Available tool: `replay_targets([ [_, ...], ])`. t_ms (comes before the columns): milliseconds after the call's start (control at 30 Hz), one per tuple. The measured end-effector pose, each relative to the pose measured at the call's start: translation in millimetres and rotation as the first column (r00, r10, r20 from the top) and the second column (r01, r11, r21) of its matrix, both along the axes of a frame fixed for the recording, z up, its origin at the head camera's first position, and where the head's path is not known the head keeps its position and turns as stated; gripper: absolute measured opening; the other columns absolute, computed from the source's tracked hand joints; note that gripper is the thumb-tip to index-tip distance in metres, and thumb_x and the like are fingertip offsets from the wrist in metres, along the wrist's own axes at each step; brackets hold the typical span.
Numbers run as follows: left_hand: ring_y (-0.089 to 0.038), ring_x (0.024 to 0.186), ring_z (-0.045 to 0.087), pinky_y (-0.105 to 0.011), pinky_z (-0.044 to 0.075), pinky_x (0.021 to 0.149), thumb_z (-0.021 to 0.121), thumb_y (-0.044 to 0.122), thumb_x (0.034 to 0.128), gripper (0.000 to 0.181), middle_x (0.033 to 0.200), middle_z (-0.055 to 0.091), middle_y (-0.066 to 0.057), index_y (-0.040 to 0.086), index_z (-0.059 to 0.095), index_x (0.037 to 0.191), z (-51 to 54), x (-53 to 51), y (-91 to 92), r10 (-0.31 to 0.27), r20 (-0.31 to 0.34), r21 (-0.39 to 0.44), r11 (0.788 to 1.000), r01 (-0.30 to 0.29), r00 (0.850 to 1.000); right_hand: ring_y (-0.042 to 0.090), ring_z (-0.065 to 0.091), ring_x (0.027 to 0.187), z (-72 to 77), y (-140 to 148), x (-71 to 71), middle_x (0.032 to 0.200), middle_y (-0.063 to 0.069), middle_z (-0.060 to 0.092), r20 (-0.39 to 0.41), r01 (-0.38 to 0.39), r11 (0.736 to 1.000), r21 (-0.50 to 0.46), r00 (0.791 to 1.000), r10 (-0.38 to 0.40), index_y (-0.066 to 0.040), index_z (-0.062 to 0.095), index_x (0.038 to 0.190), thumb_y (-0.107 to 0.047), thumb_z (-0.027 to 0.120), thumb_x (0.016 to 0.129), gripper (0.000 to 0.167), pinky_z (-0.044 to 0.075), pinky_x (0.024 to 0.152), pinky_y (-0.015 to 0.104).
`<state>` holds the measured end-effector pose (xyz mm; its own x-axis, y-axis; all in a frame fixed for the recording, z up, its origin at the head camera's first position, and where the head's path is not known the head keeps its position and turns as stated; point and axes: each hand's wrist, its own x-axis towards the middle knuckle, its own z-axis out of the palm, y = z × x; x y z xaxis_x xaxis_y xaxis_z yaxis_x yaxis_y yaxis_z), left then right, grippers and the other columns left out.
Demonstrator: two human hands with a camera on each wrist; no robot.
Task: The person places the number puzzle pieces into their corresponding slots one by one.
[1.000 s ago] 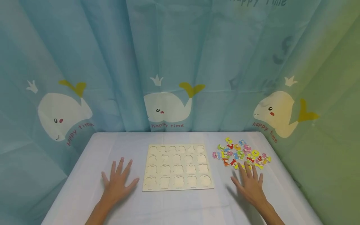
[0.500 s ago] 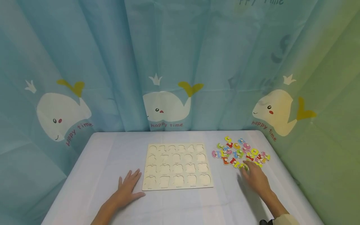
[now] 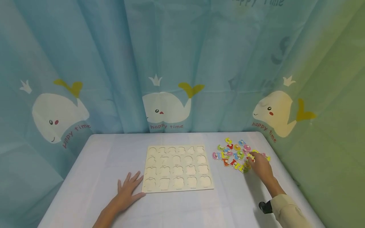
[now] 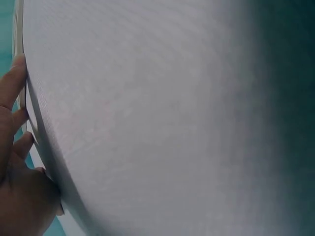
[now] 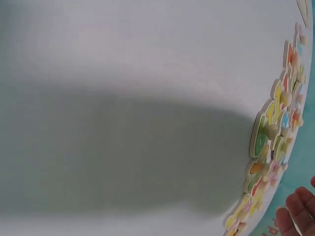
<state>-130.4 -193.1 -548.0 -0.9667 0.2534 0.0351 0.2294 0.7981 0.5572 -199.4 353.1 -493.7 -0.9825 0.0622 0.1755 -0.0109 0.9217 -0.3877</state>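
In the head view a pale wooden puzzle board with rows of shallow recesses lies mid-table. My left hand rests spread at its lower left corner, fingertips and thumb against the edge. The left wrist view shows the left thumb and fingers along the board's side. Colourful wooden number pieces with small knobs lie heaped right of the board. My right hand hovers over their right side, fingers bent downward and hiding some of them. In the right wrist view its fingers show no piece between them.
A white-covered table carries everything. A blue-green curtain printed with whales stands behind and along the sides. A black strap-like device is on the right wrist, beside a beige sleeve.
My left hand has shifted right to the board's edge, turning inward. The right hand has moved from beside the pile to above its right side, its spread fingers now bent down.
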Motion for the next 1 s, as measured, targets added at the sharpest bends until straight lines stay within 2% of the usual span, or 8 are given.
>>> replay_targets([
  [133,-0.049,0.135,0.012,-0.071,-0.009,0.097,0.066,0.049,0.0816,0.07,0.147,0.035,-0.017,0.007,0.05,0.136,0.9,0.8,0.7,0.007,0.007,0.021,1.0,-0.007,1.0,0.047,0.054,0.102,-1.4,3.8,-10.7,0.11,0.033,0.057,0.026,0.008,1.0,-0.011,1.0,-0.008,0.014,0.055,0.117,-0.008,0.058,0.09,0.035,0.044,0.083,0.058],
  [333,-0.049,0.135,0.011,-0.07,-0.011,0.097,0.066,0.045,0.0824,0.069,0.147,0.034,-0.017,0.009,0.047,0.138,0.7,2.4,1.3,0.005,0.012,0.042,0.999,-0.005,1.0,0.048,0.052,0.102,0.9,10.5,-16.8,0.11,0.034,0.056,0.1,0.047,0.999,-0.007,0.994,-0.046,0.015,0.052,0.117,-0.01,0.056,0.092,0.036,0.043,0.085,0.058],
  [467,-0.052,0.133,0.011,-0.073,-0.01,0.095,0.069,0.043,0.0814,0.066,0.145,0.036,-0.019,0.013,0.049,0.136,-0.6,2.4,1.1,0.008,-0.025,0.094,0.996,-0.005,1.0,0.048,0.052,0.1,5.4,16.5,-22.0,0.11,0.033,0.056,0.13,0.06,0.998,-0.005,0.99,-0.058,0.015,0.051,0.118,-0.012,0.055,0.093,0.037,0.044,0.083,0.057],
  [600,-0.054,0.132,0.015,-0.075,-0.008,0.094,0.067,0.042,0.0835,0.056,0.144,0.038,-0.019,0.015,0.054,0.131,-3.9,0.2,2.9,0.015,-0.077,0.126,0.992,-0.005,0.997,0.047,0.052,0.099,9.1,23.0,-27.4,0.11,0.033,0.056,0.119,0.065,0.998,0.004,0.991,-0.065,0.014,0.051,0.118,-0.011,0.055,0.093,0.036,0.045,0.08,0.056],
  [733,-0.054,0.131,0.018,-0.074,-0.007,0.094,0.064,0.037,0.0871,0.051,0.143,0.039,-0.019,0.014,0.055,0.131,-5.3,-1.7,4.5,0.026,-0.093,0.127,0.992,-0.014,0.995,0.045,0.053,0.097,9.9,25.3,-34.6,0.108,0.031,0.059,0.109,0.067,0.998,0.013,0.992,-0.068,0.012,0.055,0.115,-0.009,0.056,0.092,0.032,0.045,0.078,0.055],
  [900,-0.054,0.13,0.019,-0.074,-0.007,0.095,0.064,0.034,0.088,0.05,0.143,0.039,-0.018,0.012,0.055,0.132,-3.1,-1.5,3.0,0.039,-0.083,0.112,0.993,-0.029,0.996,0.042,0.057,0.092,6.4,24.4,-47.1,0.103,0.027,0.061,0.139,0.075,0.997,0.035,0.987,-0.079,0.01,0.059,0.111,-0.006,0.055,0.091,0.026,0.048,0.074,0.052],
  [1000,-0.054,0.13,0.02,-0.074,-0.007,0.094,0.065,0.034,0.0871,0.05,0.143,0.04,-0.018,0.013,0.055,0.131,-5.0,-1.4,2.9,0.038,-0.086,0.111,0.993,-0.028,0.996,0.042,0.057,0.095,4.3,25.3,-51.4,0.104,0.028,0.061,0.169,0.072,0.997,0.036,0.983,-0.077,0.011,0.059,0.11,-0.005,0.056,0.09,0.025,0.047,0.078,0.053],
])
